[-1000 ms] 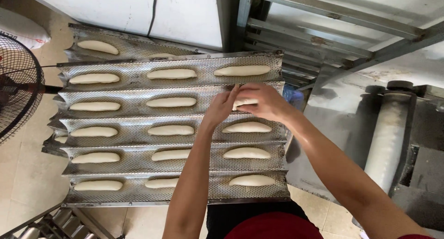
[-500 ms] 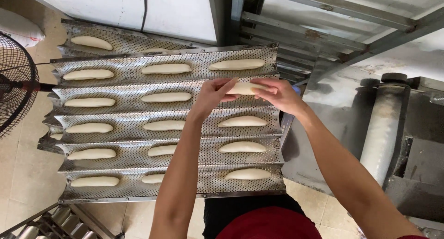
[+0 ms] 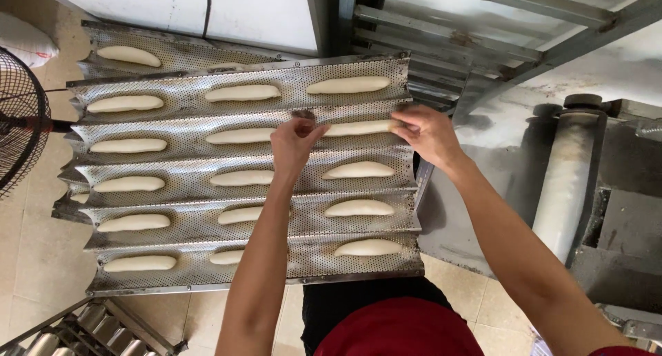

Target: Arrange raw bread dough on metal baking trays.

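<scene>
Seen from above, a perforated metal baking tray (image 3: 276,156) with long wavy channels running left to right fills the middle of the view. It sits over a pale tiled floor (image 3: 34,259), and what carries it is hidden. A second tray of the same kind (image 3: 179,56) pokes out from under its far edge, with one dough piece (image 3: 129,55) on it. To the left stands a black wire fan (image 3: 21,135). To the right is a grey metal machine with a pale roller (image 3: 565,177) standing on end. At the far side are white panels (image 3: 207,11) and a metal rack with rails (image 3: 469,39).

The tray has six channels, each holding pale, slim dough pieces laid end to end in three columns.

The dough piece in hand (image 3: 358,128) lies in the second channel from the far edge, in the right-hand column. Its long axis runs left to right along the channel, level with its neighbours, with one tapered end pointing left and the other pointing right.

The left hand (image 3: 295,146) is at the left end of this dough piece, fingers bent together and pinching at its tip. The right hand (image 3: 429,132) is at the right end, fingers curled down over it and touching the dough. Both bare forearms reach in from the near edge, above a dark red garment (image 3: 400,328).
</scene>
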